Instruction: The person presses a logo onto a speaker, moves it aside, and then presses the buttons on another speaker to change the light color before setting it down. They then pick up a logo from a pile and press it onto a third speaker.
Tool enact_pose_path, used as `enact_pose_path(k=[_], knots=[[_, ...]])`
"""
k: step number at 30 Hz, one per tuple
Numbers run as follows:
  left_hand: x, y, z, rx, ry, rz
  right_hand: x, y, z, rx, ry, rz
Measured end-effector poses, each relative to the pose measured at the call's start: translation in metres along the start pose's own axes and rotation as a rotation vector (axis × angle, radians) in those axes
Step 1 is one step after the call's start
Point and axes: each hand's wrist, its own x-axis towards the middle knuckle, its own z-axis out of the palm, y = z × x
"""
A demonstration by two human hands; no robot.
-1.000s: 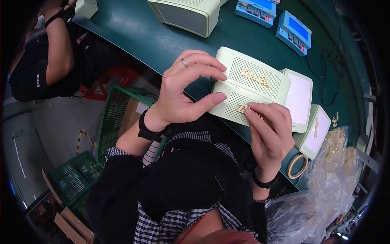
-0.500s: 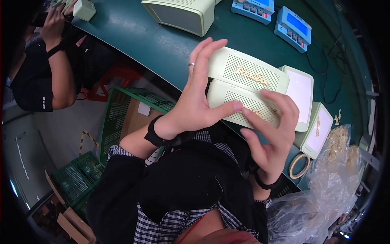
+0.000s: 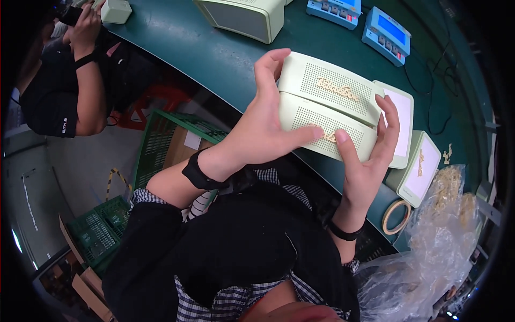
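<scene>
Two pale green boxes with perforated faces lie side by side in front of me, each bearing gold script lettering: a far box (image 3: 316, 73) and a near box (image 3: 298, 111). My left hand (image 3: 263, 115) spans their left ends, its fingers curled round the edge and its thumb pressed on the near lettering (image 3: 328, 135). From the right, my right hand (image 3: 367, 172) holds the right ends, fingers bent round them and thumb tip on the same lettering. Both thumbs partly cover that lettering, while the far lettering (image 3: 338, 89) shows in full.
Right of the boxes are a white-faced panel (image 3: 399, 115), another white-faced box (image 3: 416, 174), a tape roll (image 3: 396, 217) and a plastic bag (image 3: 434, 241) of gold pieces. Blue devices (image 3: 386, 35) and a larger green box (image 3: 241, 19) stand farther back. A co-worker's arm (image 3: 91, 91) is at left.
My right hand has moved from hovering above the near box to gripping its right end, thumb on the lettering. My left fingers have curled round the left edge.
</scene>
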Motion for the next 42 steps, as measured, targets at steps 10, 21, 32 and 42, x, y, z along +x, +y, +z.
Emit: enact_pose_path(k=[10,21,32,42], knots=[[-0.004,0.0,0.003,0.105,0.027,0.045,-0.005,0.004,-0.002,-0.069,0.019,-0.114],[0.017,0.075,0.001,0.402,-0.118,-0.906,-0.026,0.034,-0.015,0.031,-0.13,-0.227],[0.036,0.085,0.015,0.674,-0.149,-0.884,-0.024,0.041,-0.014,0.137,-0.122,-0.245],[0.047,0.101,0.039,0.645,-0.097,-1.047,-0.027,0.04,-0.014,0.172,-0.137,-0.189]])
